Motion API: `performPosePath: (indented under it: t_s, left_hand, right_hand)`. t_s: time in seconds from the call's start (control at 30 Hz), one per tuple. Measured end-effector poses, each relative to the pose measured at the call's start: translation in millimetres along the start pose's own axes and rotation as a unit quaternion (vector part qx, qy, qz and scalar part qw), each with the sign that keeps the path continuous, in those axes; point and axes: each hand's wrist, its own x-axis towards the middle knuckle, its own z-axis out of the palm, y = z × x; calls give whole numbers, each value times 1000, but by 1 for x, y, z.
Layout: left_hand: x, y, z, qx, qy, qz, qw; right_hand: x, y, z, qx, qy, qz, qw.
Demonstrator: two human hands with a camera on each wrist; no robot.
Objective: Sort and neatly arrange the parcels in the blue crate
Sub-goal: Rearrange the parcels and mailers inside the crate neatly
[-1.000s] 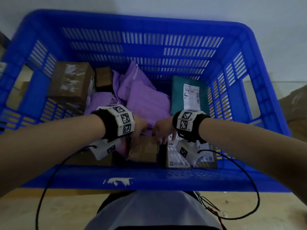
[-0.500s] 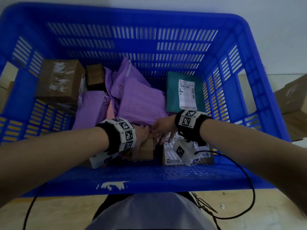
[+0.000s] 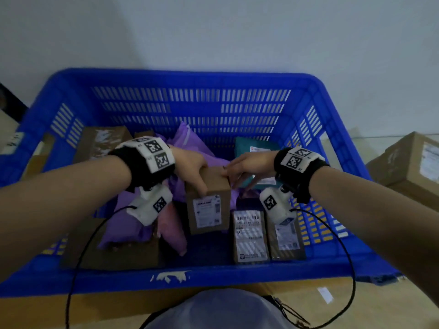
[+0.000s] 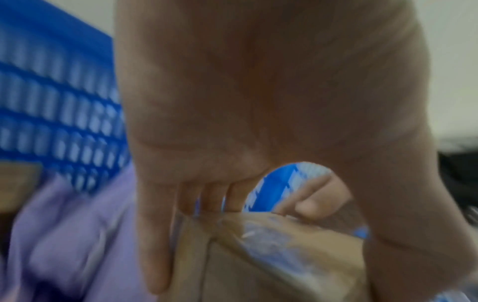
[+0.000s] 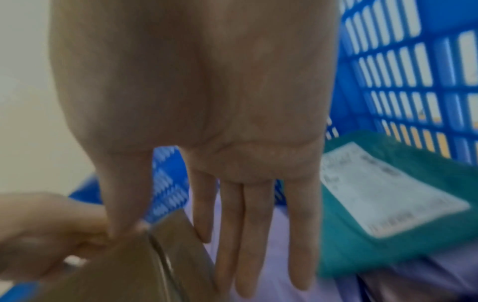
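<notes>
A small brown cardboard box (image 3: 209, 210) with a white label stands upright, raised in the middle of the blue crate (image 3: 190, 79). My left hand (image 3: 200, 181) grips its top left corner, fingers behind and thumb in front; the left wrist view shows the box (image 4: 271, 261) under the fingers. My right hand (image 3: 237, 176) lies against the box's right side with straight fingers, thumb tip on the top edge of the box (image 5: 124, 265). Purple mailer bags (image 3: 199, 153) and a teal parcel (image 3: 251, 148) lie behind.
Two flat labelled parcels (image 3: 250, 236) (image 3: 286, 236) lie side by side at the crate's front right. A large brown box (image 3: 102, 143) sits back left, a flat brown box (image 3: 114, 255) front left under a purple bag (image 3: 123, 224) and a pink bag (image 3: 171, 224). A carton (image 3: 408, 162) stands outside, right.
Both hands have come up from the crate's front floor with the small brown box, which now stands upright and higher. The head view has tilted up.
</notes>
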Motion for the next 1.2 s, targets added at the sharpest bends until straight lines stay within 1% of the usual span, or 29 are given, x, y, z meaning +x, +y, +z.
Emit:
performPosePath:
  t_s: [0.1, 0.2, 0.27, 0.33, 0.37, 0.47, 0.57, 0.67, 0.77, 0.83, 0.9, 0.97, 1.03, 1.07, 1.1, 1.13, 1.2]
  left_hand:
    - [-7, -10, -22, -109, 25, 10, 994]
    - [-6, -20, -29, -251, 52, 19, 966]
    - [-2, -23, -28, -333, 69, 22, 940]
    - [2, -22, -26, -424, 82, 23, 901]
    - [4, -21, -26, -467, 85, 25, 880]
    - [11, -18, -25, -546, 94, 35, 832]
    - [20, -14, -21, -592, 84, 54, 800]
    - [29, -8, -17, -575, 74, 63, 812]
    - [33, 3, -15, -583, 55, 65, 808]
    - [36, 10, -14, -577, 41, 62, 814]
    - [42, 16, -11, -585, 31, 63, 808]
    - [44, 26, -9, -591, 39, 49, 805]
    - [49, 31, -7, -605, 71, 24, 793]
    - [52, 32, -5, -618, 78, 17, 782]
    - [55, 32, -3, -630, 69, 12, 773]
    - [57, 33, 0, -632, 43, 13, 774]
    - [57, 40, 7, -613, -2, 28, 789]
  right_hand:
    - [-17, -9, -16, 36, 29, -26, 999]
    - [-24, -8, -30, 58, 56, -54, 995]
    - [-26, -4, -37, 83, 96, -65, 990]
    - [-29, 2, -42, 103, 130, -68, 984]
    - [-30, 6, -44, 106, 136, -67, 983]
    - [-34, 21, -49, 128, 130, -57, 982]
    - [-40, 32, -47, 155, 113, -52, 980]
    - [-43, 42, -43, 135, 130, -38, 982]
    - [-45, 52, -42, 126, 118, -25, 985]
    - [-48, 56, -41, 137, 105, -24, 985]
    - [-52, 57, -39, 147, 91, -18, 985]
    - [-54, 58, -36, 157, 91, -3, 983]
    - [-55, 60, -34, 170, 115, 8, 979]
    - [-54, 62, -34, 174, 131, 10, 976]
    - [-51, 64, -34, 179, 149, 10, 973]
    - [-49, 65, -33, 184, 165, 12, 969]
    - [-43, 69, -33, 204, 200, 14, 958]
